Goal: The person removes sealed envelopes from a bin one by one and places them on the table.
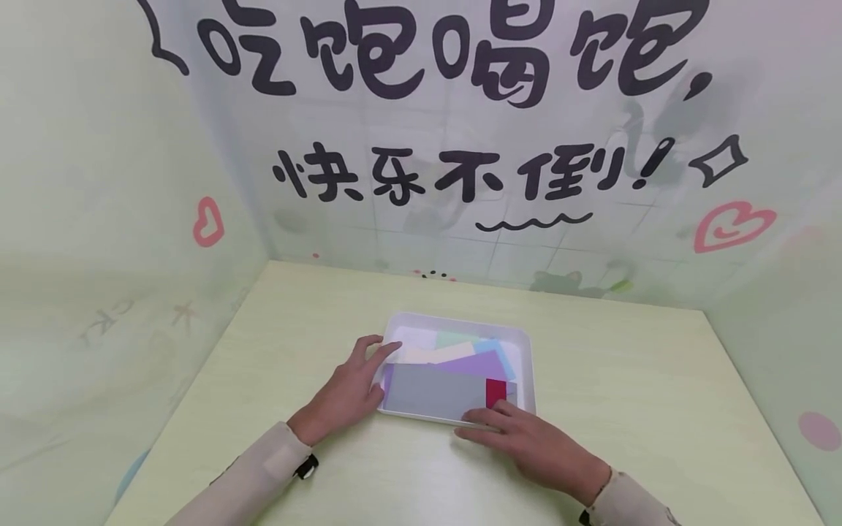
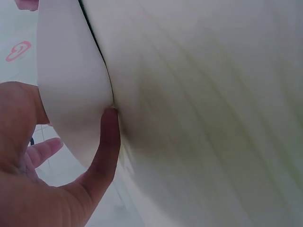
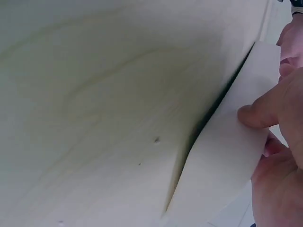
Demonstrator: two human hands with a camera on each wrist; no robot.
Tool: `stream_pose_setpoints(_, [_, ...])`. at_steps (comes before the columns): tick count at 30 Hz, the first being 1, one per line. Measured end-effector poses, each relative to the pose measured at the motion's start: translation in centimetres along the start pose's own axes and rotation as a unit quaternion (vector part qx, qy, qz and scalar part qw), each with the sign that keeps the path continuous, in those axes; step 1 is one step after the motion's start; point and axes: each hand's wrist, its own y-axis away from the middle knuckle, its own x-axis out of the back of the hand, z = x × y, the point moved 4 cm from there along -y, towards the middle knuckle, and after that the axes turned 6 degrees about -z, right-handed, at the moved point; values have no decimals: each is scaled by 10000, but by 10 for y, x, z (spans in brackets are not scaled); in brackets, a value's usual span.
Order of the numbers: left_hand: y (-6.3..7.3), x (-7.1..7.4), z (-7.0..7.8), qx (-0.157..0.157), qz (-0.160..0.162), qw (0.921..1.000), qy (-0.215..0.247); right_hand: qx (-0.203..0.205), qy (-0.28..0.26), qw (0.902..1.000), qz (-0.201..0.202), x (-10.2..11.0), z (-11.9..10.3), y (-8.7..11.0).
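Note:
A shallow white tray (image 1: 526, 343) sits on the pale table with flat pieces of coloured paper in it. Across its near side lies a long grey card (image 1: 434, 391) with a red block (image 1: 496, 393) by its right end. My left hand (image 1: 345, 391) holds the tray's left side, forefinger over the rim; in the left wrist view the thumb (image 2: 110, 137) presses low on the outer wall. At the near right my right hand (image 1: 526, 442) grips the front wall, thumb (image 3: 255, 113) outside and fingers over the rim, overlapping the card.
Purple paper (image 1: 476, 367), light blue paper (image 1: 503, 358), cream paper (image 1: 454, 353) and green paper (image 1: 454, 338) overlap behind the card. A printed wall (image 1: 421, 241) stands behind the table (image 1: 612, 365), with side walls left and right.

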Motion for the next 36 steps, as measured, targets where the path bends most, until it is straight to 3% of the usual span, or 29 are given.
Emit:
stream_pose_setpoints(4, [-4,3,1,-52,224,9994,-266,-122,-410,9990,149,7,3,-5])
stream_pose_setpoints(9, [-12,7,0,-15,479,9977,-478,-325,-504,9975,366,26,11,-20])
stream_pose_setpoints(15, [-16,7,-5,188,332,9984,-420,-479,-346,9982,-34,34,24,-42])
stream_pose_setpoints(26, [-13,9,-4,217,224,9992,-234,-951,-800,9857,-1138,8,35,-61])
stream_pose_setpoints(36, [-7,17,-9,422,238,9982,-353,-1145,-435,9834,-1336,4,37,-73])
